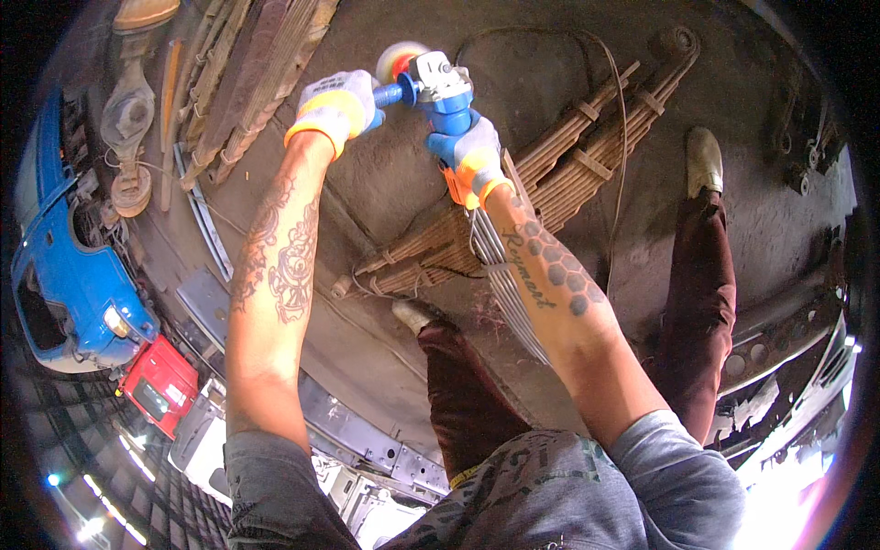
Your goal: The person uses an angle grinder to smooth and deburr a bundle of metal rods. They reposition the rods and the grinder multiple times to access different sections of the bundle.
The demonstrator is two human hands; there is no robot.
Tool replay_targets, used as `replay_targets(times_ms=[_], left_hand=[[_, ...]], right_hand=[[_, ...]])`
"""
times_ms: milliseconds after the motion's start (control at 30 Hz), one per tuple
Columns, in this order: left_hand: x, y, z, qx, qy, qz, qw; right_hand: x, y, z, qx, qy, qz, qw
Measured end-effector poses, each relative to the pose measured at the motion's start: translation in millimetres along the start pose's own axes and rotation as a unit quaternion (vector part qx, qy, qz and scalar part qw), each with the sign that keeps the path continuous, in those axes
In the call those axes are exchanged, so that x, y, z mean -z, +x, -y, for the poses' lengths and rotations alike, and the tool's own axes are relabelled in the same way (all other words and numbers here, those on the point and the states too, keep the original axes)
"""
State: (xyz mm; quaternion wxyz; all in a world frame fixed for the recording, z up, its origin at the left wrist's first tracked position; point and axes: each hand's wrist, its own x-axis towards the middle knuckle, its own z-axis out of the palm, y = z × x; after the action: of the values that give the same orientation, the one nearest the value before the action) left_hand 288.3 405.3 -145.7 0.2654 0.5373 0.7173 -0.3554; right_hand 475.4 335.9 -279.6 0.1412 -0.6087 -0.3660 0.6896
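Note:
An angle grinder (449, 89) with a blue body and silver gear head is held out in front of me. My left hand (332, 103), in a grey, yellow and orange glove, is closed round its blue side handle (390, 94). My right hand (472, 158), gloved alike, wraps the grinder's body behind the head. A pale disc (401, 57) with an orange-red middle shows at the far side; whether it spins I cannot tell. Beneath and beyond my right hand, a stack of rusty leaf springs (587, 170) lies slantwise on the ground.
More long leaf springs (261, 78) lie at the far left, beside an axle housing (128, 115). A thin cable (621, 119) loops across the leaf-spring stack. A blue truck cab (87, 284) and a red cab (160, 385) stand at left. My shoes (704, 160) straddle the springs' near side.

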Motion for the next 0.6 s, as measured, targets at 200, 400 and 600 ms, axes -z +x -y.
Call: replay_targets(times_ms=[200,400,600], left_hand=[[4.9,0.6,-5.7,-0.013,0.003,-0.013,1.000],[-2.1,8.0,9.0,0.020,-0.007,0.016,1.000],[-41.9,-45.3,35.8,0.005,-0.011,0.004,1.000]], right_hand=[[7.3,-4.4,6.4,-0.017,0.000,-0.015,1.000],[-4.3,-4.3,10.4,-0.034,-0.020,0.014,0.999],[-31.0,-54.3,-12.5,-0.055,-0.020,0.033,0.998]])
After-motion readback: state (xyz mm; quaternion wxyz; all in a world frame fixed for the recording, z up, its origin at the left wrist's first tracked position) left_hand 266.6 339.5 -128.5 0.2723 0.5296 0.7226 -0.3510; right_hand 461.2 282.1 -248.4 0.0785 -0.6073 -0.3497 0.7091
